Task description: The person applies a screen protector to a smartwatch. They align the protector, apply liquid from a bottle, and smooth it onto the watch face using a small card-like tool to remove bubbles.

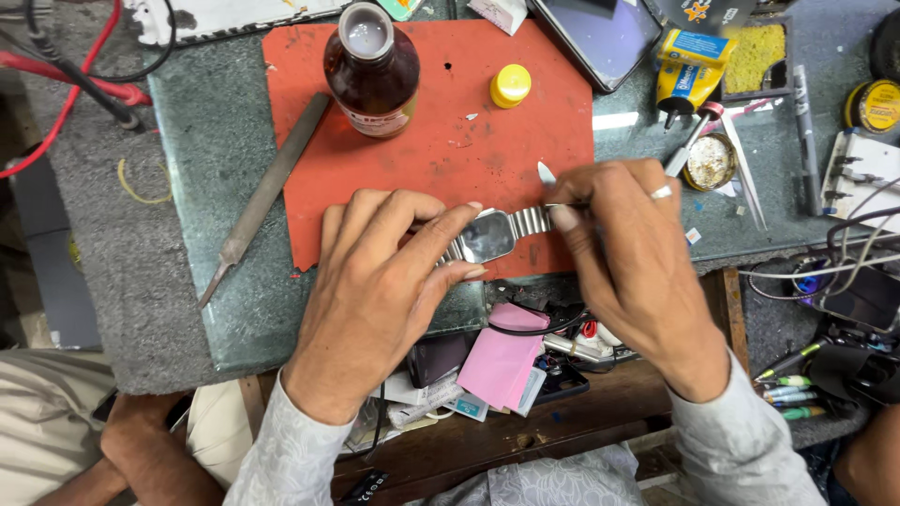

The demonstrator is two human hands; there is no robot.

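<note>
Open drawer: nearest the person, below the table edge, the wooden drawer holds a pink pad and small loose parts; both forearms cross above it.
Left hand: the left hand lies palm down, fingers curled together, thumb and fingertips pinching the near and far edges of the watch case to pin it flat.
Watch: the square-faced watch rests on the near edge of the red mat, between the two hands, touching both.
Watch axis: its metal band runs left to right, so the long axis lies across the person, toward the right hand.
Right hand: the right hand is closed in a pinch on a thin pointed tool, fingertips bearing on the band's end just right of the case; a ring sits on one finger.
Nearer hand: both touch the watch; the left covers the case, the right meets only the band.
Mat, farther: a brown bottle stands upright with its yellow cap apart beside it.
Glass top: a long metal file lies diagonally left of the mat.
Far right: tweezers and a round tin lie well apart from the watch.
</note>
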